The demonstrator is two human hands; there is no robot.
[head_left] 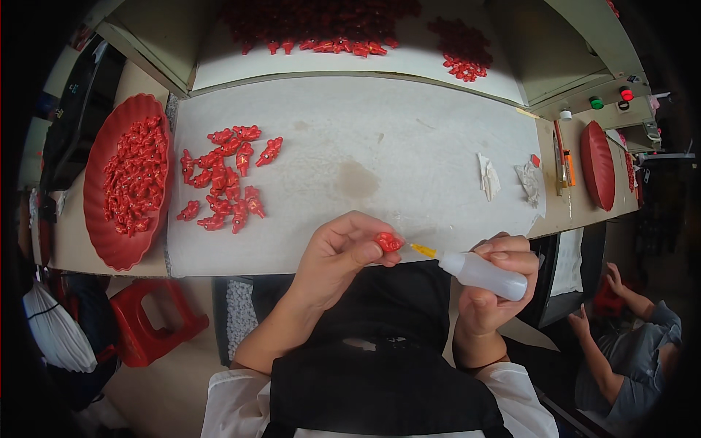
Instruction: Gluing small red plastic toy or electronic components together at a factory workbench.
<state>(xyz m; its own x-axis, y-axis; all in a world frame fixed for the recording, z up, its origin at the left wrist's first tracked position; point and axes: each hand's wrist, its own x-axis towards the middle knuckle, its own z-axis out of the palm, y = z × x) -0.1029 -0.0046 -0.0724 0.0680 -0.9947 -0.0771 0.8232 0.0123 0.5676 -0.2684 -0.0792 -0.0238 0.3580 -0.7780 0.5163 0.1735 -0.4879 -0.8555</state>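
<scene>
Between the thumb and fingers of my left hand (pixel 347 252) is a small glossy red figurine (pixel 388 242), held over the front edge of the paper-covered table. My right hand (pixel 504 277) grips a translucent white squeeze bottle (pixel 485 275), tilted so that its yellow nozzle (pixel 423 250) points left. The tip ends just right of the figurine; whether the two touch I cannot tell. A loose group of similar red figurines (pixel 226 182) lies on the white paper (pixel 307 109) to the left.
A red scalloped tray (pixel 162 219) full of figurines stands at the far left. More figurines (pixel 343 45) fill the box-like shelf behind. Crumpled tissues (pixel 488 177), an orange tube (pixel 569 168) and another red tray (pixel 597 164) are on the right. A co-worker's arm (pixel 606 365) shows at lower right.
</scene>
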